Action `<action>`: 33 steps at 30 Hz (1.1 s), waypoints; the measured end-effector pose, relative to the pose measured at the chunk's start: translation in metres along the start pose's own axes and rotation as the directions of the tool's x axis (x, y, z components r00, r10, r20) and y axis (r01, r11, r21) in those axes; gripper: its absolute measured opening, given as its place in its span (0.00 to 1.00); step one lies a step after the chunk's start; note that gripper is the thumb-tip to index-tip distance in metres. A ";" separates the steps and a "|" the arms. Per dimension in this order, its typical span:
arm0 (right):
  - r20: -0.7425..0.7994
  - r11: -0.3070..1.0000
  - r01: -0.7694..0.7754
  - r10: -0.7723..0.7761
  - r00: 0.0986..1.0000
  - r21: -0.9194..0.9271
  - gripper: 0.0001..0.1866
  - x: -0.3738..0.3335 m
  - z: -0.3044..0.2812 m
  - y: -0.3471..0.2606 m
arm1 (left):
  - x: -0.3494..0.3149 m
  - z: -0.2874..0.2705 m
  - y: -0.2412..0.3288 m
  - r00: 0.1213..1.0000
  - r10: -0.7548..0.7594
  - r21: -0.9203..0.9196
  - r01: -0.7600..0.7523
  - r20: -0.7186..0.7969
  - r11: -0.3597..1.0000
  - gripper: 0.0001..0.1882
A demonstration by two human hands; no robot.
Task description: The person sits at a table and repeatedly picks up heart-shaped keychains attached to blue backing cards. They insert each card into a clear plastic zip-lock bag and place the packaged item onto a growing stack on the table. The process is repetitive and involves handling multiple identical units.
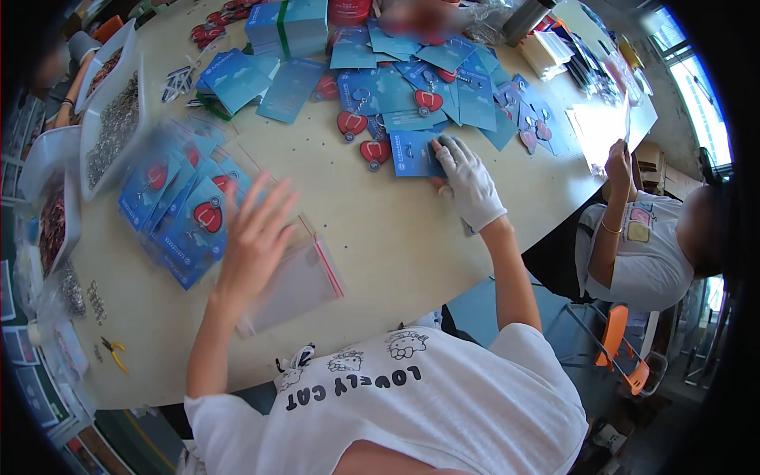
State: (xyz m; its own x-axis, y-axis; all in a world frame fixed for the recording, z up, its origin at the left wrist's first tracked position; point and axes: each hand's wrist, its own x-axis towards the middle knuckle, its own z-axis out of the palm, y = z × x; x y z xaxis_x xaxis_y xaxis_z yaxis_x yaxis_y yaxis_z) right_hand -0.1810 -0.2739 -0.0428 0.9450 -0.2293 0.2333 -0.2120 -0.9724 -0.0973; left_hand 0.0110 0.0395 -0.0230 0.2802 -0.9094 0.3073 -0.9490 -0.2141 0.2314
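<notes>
My left hand [260, 229], bare and blurred by motion, is open with its fingers spread above the table. Below it lies a clear zip bag [299, 286] with a red seal strip. Just left of that hand is a loose pile of blue cards with red heart keychains [207, 217], in clear bags. A white glove covers most of my right hand [475, 186]; some fingertips are bare. Its fingers and thumb grip the right edge of a blue card [413, 153], low over the table. Red heart keychains [375, 152] lie beside that card.
More blue cards [475, 95] spread across the far middle, near a banded card stack [269, 30]. White bins [115, 127] of small metal parts line the left edge. Yellow-handled pliers [115, 355] lie near left. Another person [645, 237] sits at right; an arm shows far left.
</notes>
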 end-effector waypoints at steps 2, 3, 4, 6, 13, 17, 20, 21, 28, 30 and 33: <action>-0.041 0.997 0.044 -0.047 0.998 -0.068 0.31 0.000 0.015 0.001 | 0.041 0.015 0.014 0.993 0.109 -0.039 -0.107 0.035 0.993 0.29; -0.093 0.999 0.050 -0.051 0.994 -0.005 0.29 0.000 0.014 0.003 | 0.061 0.023 0.020 0.987 0.158 -0.066 -0.156 0.029 0.986 0.31; -0.144 0.997 0.053 -0.046 0.989 0.047 0.28 -0.002 0.011 0.006 | 0.079 0.032 0.025 0.985 0.172 -0.153 -0.173 -0.017 0.973 0.32; -0.168 0.968 -0.042 0.085 0.982 0.249 0.25 -0.003 0.003 0.001 | 0.107 0.039 0.033 0.979 0.174 -0.304 -0.199 -0.109 0.932 0.34; 0.134 0.343 -0.255 0.339 0.931 0.904 0.15 0.007 -0.026 -0.031 | 0.126 0.022 0.034 0.948 -0.163 -0.940 0.299 0.272 0.167 0.25; 0.256 0.136 -0.320 0.351 0.901 0.938 0.18 0.025 -0.016 -0.066 | 0.107 0.005 0.029 0.944 -0.297 -0.931 0.229 0.142 0.283 0.15; 0.288 -0.272 -0.208 0.298 0.910 0.939 0.25 0.036 0.007 -0.099 | 0.097 -0.032 0.032 0.916 -0.401 -0.734 0.252 -0.031 0.631 0.14; 0.277 -0.447 -0.132 0.278 0.920 0.885 0.28 0.038 0.017 -0.110 | 0.094 -0.039 0.031 0.906 -0.414 -0.664 0.255 -0.090 0.703 0.14; 0.375 -0.716 -0.194 0.100 0.922 0.670 0.25 0.043 0.032 -0.162 | 0.075 -0.035 0.019 0.778 -0.540 -0.618 0.260 -0.320 0.742 0.14; 0.420 -0.696 -0.144 0.244 0.874 0.704 0.18 0.046 0.033 -0.168 | 0.068 -0.031 0.021 0.755 -0.597 -0.676 0.292 -0.271 0.676 0.13; 0.384 -0.674 -0.100 0.286 0.878 0.732 0.16 0.042 0.032 -0.160 | 0.053 -0.030 0.021 0.729 -0.659 -0.764 0.315 -0.185 0.563 0.13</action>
State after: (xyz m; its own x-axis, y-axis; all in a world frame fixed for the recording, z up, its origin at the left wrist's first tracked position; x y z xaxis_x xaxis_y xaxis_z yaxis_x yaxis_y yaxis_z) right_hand -0.0996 -0.1268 -0.0482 0.8646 -0.4634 -0.1944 0.2305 0.7094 -0.6660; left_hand 0.0101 -0.0024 0.0257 0.8561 -0.4564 0.2423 -0.3356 -0.1345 0.9323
